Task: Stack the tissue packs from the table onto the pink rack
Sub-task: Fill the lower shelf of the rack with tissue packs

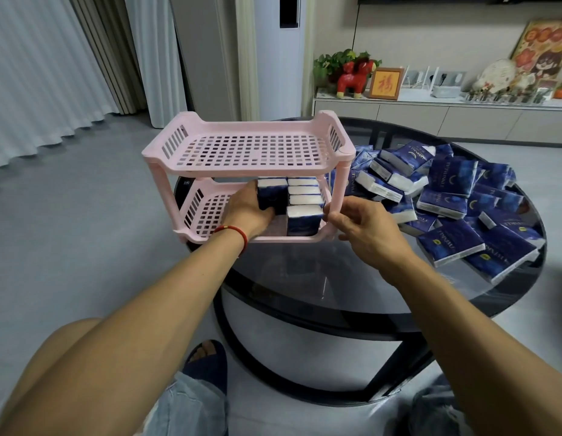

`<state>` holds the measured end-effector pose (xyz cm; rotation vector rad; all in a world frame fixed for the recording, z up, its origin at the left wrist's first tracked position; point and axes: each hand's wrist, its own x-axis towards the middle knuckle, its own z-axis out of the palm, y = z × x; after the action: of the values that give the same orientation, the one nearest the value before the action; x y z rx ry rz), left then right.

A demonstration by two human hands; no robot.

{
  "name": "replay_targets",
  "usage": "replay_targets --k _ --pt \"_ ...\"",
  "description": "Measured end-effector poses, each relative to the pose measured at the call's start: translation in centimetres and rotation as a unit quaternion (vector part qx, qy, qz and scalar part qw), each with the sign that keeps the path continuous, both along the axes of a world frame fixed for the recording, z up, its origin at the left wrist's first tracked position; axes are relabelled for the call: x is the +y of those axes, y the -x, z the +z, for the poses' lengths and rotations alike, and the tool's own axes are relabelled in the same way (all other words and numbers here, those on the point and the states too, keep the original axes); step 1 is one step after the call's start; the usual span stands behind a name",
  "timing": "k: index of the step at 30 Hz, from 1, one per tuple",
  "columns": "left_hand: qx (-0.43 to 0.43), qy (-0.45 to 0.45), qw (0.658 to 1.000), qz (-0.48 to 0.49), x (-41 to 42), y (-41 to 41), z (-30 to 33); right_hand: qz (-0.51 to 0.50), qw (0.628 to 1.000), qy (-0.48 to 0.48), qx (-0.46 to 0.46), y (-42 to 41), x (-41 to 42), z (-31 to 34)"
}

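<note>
Right hand [364, 228] loose, empty; left hand [248, 209] grips tissue pack [271, 195] on pink rack [251, 146]

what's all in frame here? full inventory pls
pink rack: 1, pink, two tiers, on table's left part
tissue packs in rack: about six, blue and white, upright on lower tier, right side
loose tissue packs: many, blue and white, heaped on table right of rack
table: 1, dark glass, round
red toy animal: 1, on far cabinet
framed picture: 1, gold, beside toy
left hand: holds a pack on lower tier; red cord at wrist
right hand: at the rack's front right post, fingers loosely curled
</note>
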<state>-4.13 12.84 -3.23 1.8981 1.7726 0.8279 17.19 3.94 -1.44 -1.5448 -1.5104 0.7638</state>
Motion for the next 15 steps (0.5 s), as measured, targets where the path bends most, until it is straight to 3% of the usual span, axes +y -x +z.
replay_targets --k 15 --pt "-0.036 0.026 0.998 -0.046 0.4 1.1 0.5 0.003 1.0 -0.015 0.008 0.4 -0.5 -0.2"
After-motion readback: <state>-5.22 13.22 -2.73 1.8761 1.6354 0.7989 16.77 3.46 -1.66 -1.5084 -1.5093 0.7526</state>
